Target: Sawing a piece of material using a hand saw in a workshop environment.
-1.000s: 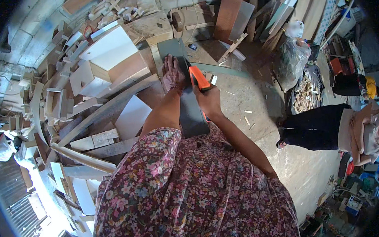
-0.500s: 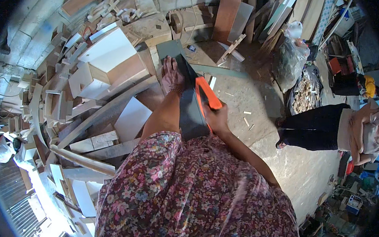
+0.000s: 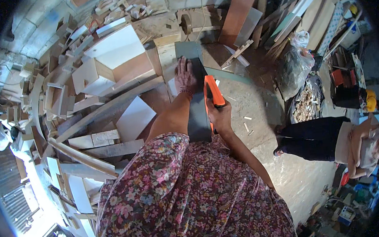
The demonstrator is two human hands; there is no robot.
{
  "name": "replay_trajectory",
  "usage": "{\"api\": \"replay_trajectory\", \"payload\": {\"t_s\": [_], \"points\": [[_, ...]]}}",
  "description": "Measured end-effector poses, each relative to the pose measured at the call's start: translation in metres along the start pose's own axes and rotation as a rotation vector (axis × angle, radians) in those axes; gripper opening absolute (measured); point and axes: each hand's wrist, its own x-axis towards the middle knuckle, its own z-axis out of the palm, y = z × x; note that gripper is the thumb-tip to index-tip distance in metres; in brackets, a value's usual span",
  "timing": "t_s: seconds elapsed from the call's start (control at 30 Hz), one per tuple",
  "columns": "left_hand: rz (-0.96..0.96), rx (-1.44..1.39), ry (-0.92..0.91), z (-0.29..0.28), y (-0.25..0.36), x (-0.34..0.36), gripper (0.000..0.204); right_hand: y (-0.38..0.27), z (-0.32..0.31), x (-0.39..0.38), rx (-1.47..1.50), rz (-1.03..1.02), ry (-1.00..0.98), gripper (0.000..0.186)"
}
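Observation:
A long dark grey-green board [image 3: 198, 123] lies lengthwise in front of me, its near end meeting my floral shirt. My left hand [image 3: 185, 77] rests flat on top of it, fingers stretched toward the far end. Along the board's right edge is a handsaw [image 3: 214, 90] with an orange handle. My right hand [image 3: 219, 115] is closed round that handle. The saw's dark blade points away from me and is hard to tell from the board; where its teeth touch cannot be made out.
White and bare wooden box pieces [image 3: 118, 49] and offcuts crowd the left. Tall planks [image 3: 240, 15] lean at the back. On the right are a clear plastic bag [image 3: 297, 64], a sack of wood scraps [image 3: 306, 97] and a standing person [image 3: 316, 140]. Small offcuts [image 3: 246, 126] litter the floor.
The whole view has shifted a little, so board and hands appear farther right. The saw and my right hand have moved slightly along the board's edge. My left hand stays flat on the board.

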Motion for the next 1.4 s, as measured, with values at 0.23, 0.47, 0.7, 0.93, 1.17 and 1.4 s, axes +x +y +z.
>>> {"api": "replay_trajectory", "payload": {"t_s": [0.23,0.47,0.7,0.93,1.17,1.4], "points": [[-0.01,-0.017,0.027,-0.01,0.001,0.003,0.042,0.003,0.005,0.025,0.078,0.097,-0.008,0.016],[0.057,-0.038,0.101,-0.006,0.0,-0.001,0.041,-0.005,0.005,0.023,-0.201,-0.098,0.073,0.025],[0.066,0.474,-0.046,-0.001,-0.011,0.001,0.042,0.005,0.002,0.025,-0.407,-0.156,0.051,0.032],[0.464,0.27,0.051,-0.013,-0.024,0.035,0.057,-0.003,-0.001,0.023,-0.307,-0.148,0.016,0.03],[0.334,0.237,-0.213,-0.043,-0.001,0.043,0.059,-0.007,0.004,0.023,-0.243,-0.179,0.072,0.03],[0.307,0.205,-0.289,-0.023,-0.035,0.064,0.057,-0.028,-0.001,0.027,-0.221,-0.053,-0.078,0.031]]}}
